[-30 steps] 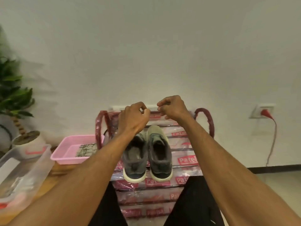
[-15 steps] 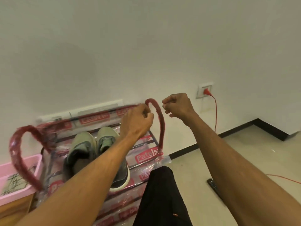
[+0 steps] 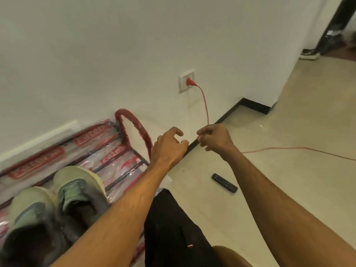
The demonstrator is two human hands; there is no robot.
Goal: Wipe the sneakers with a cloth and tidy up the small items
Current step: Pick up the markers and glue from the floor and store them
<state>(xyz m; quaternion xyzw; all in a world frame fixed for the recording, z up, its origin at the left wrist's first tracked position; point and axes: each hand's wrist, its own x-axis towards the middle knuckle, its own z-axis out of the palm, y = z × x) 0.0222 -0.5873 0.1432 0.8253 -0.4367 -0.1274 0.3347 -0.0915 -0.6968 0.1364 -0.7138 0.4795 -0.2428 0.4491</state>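
Beside the shoe rack (image 3: 92, 135), the left hand (image 3: 169, 145) hovers loosely curled, empty; the right hand (image 3: 213, 138) is curled (pinching something? unclear). The sneakers (image 3: 77, 191) sit on the rack; wiping likely awaits fetching a cloth, none visible.

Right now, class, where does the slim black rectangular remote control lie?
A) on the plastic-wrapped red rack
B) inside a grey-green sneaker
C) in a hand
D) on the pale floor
D: the slim black remote control lies flat on the pale floor, clear of the rack.
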